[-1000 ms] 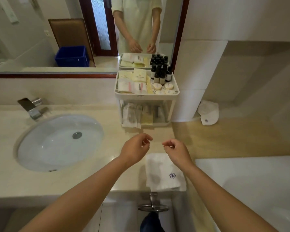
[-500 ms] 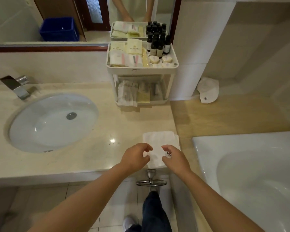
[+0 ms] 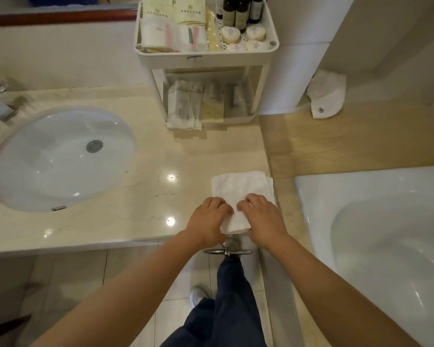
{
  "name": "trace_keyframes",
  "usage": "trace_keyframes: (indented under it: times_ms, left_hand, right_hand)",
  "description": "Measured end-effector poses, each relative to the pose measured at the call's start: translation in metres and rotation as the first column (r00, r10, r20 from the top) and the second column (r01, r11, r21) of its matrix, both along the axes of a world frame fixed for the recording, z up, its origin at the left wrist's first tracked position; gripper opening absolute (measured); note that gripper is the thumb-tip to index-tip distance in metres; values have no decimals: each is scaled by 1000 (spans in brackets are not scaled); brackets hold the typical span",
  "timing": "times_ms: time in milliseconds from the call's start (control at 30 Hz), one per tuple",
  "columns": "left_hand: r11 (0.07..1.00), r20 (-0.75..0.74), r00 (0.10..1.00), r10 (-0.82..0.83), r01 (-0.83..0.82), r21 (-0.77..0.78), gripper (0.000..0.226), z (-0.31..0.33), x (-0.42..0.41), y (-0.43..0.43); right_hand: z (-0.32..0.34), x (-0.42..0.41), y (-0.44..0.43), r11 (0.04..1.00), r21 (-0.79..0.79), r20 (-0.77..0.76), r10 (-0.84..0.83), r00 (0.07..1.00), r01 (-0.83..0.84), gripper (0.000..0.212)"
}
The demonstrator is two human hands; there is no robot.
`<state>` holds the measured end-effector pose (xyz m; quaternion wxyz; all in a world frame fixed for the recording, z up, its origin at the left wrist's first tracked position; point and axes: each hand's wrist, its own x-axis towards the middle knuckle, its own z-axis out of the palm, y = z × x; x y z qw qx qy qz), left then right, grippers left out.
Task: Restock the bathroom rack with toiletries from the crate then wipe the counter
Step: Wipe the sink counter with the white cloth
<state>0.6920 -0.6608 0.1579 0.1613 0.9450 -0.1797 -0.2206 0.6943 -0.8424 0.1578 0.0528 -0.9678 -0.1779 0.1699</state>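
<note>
Down they come: left hand (image 3: 208,219) and right hand (image 3: 264,216) now grip the cloth (image 3: 238,186), fingers curled on it.

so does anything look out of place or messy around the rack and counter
On the rack's lower shelf, the sachets lean forward and poke past the front edge. A white cloth with a small logo lies loose on the tan ledge right of the rack.

Marble counter (image 3: 161,151), white rack (image 3: 206,60), folded towel (image 3: 238,184)
</note>
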Motion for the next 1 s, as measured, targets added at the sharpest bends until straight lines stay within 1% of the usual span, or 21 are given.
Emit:
trace_keyframes:
  times_ms: [100,200,300,467,533,600,667,733,800,867,900,1000]
  left_hand:
    - [1000,10,1000,7,-7,29,68,-2,4,-4]
    - [996,51,999,-4,0,93,65,-1,7,-9]
    - [987,66,998,13,-24,160,63,3,14,-16]
    - [982,162,985,58,-86,169,30,11,27,-22]
    - [985,167,985,40,-67,160,25,14,32,-21]
    - [987,163,987,4,-30,159,27,15,35,-19]
    - [990,166,986,-31,8,139,32,13,35,-18]
    - [994,124,991,-54,42,98,41,12,32,-17]
    - [994,57,995,-79,75,79,48,11,29,-16]
    - [993,29,995,-99,97,73,55,11,25,-15]
    - [993,24,994,-104,102,65,61,10,24,-16]
    - [992,13,994,-112,111,65,75,7,23,-16]
  right_hand:
    - [6,8,-1,999,40,-26,-24,999,25,53]
    - [12,17,0,989,103,-55,-101,993,107,33]
    - [15,26,1,977,141,-91,-150,984,162,30]
    - [17,29,-2,969,176,-128,-152,980,173,26]
    - [17,29,0,984,116,-138,-119,983,135,28]
    - [18,28,1,997,40,-131,-63,989,69,31]
    - [18,27,0,998,29,-97,-53,994,56,30]
    - [16,23,-2,996,46,-60,-75,995,78,32]
    - [11,15,-3,994,35,-70,-102,992,104,45]
    - [5,7,-2,994,-4,-117,-112,987,112,67]
    - [3,6,-1,994,-14,-141,-105,985,104,74]
    - [0,15,0,996,-3,-198,-85,977,86,79]
